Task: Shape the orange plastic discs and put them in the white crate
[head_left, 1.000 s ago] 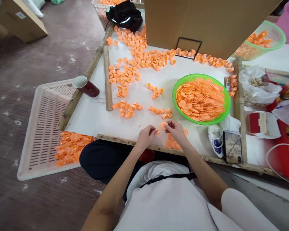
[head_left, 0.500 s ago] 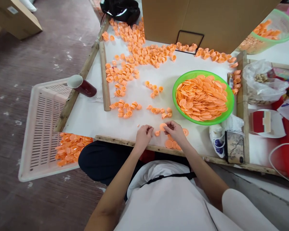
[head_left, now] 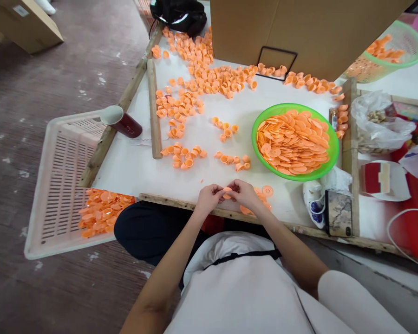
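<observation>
Near the table's front edge, my left hand (head_left: 208, 198) and my right hand (head_left: 245, 193) meet around one orange plastic disc (head_left: 227, 193). Fingers of both hands are closed on its rim from either side; whether a small cup sits beneath it is hidden. Several loose orange discs (head_left: 267, 190) lie beside and partly behind my right hand. Beyond my hands are small clusters of orange plastic cups (head_left: 226, 129). To the right, a green bowl (head_left: 261, 164) is heaped with more of the flat discs.
A larger spread of cups reaches back to a cardboard box (head_left: 299, 32). Wooden strips (head_left: 154, 111) edge the left side, where a dark red mug (head_left: 128, 126) lies tilted. A pale crate (head_left: 50, 185) with orange pieces stands below left. A phone (head_left: 339, 211) lies at right.
My right hand has brought the disc left and down to my left hand, and both now grip it. The small cup that lay between them is out of sight.
</observation>
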{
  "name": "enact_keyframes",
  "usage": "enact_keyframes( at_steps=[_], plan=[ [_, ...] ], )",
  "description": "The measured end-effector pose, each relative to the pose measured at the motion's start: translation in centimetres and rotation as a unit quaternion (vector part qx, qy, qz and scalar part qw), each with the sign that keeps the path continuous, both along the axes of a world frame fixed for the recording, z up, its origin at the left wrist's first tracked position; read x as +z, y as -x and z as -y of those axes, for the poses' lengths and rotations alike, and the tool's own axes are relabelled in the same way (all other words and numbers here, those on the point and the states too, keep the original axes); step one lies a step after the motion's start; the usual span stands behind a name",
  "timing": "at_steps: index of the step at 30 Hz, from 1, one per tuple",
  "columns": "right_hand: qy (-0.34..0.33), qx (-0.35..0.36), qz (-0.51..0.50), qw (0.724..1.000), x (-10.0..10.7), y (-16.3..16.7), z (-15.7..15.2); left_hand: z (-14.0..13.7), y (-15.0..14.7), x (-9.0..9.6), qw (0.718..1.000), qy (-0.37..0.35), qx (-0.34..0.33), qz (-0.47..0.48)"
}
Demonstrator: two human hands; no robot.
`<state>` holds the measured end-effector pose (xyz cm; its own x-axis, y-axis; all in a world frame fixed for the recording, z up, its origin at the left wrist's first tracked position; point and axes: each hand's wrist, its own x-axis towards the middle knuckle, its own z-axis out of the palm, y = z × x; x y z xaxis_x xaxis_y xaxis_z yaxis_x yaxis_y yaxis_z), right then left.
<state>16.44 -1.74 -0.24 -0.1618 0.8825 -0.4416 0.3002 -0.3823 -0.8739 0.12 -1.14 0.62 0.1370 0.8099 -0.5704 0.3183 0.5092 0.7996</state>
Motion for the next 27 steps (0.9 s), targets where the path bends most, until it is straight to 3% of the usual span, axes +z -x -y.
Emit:
enact_keyframes(
  at_steps=[8, 16, 22, 27],
  plan=[
    [-0.003, 0.103, 0.173, 0.98, 1.2, 0.4, -2.2, -1.1, -0.2, 0.1, 0.998, 0.057, -0.008, -0.011],
    [-0.075, 0.16, 0.155, 0.972, 1.0, -0.1, -1.2, -0.4, -0.1, -0.1, 0.999, 0.029, -0.015, -0.024],
    [-0.103, 0.096, 0.237, 0.961, 0.3, 1.2, 0.5, -0.1, -0.4, -1.0, 0.998, -0.01, -0.026, -0.061],
    [-0.084, 0.144, 0.159, 0.973, 1.2, 0.1, -0.6, 0.0, -0.7, 0.1, 0.999, 0.014, -0.011, -0.041]
  ],
)
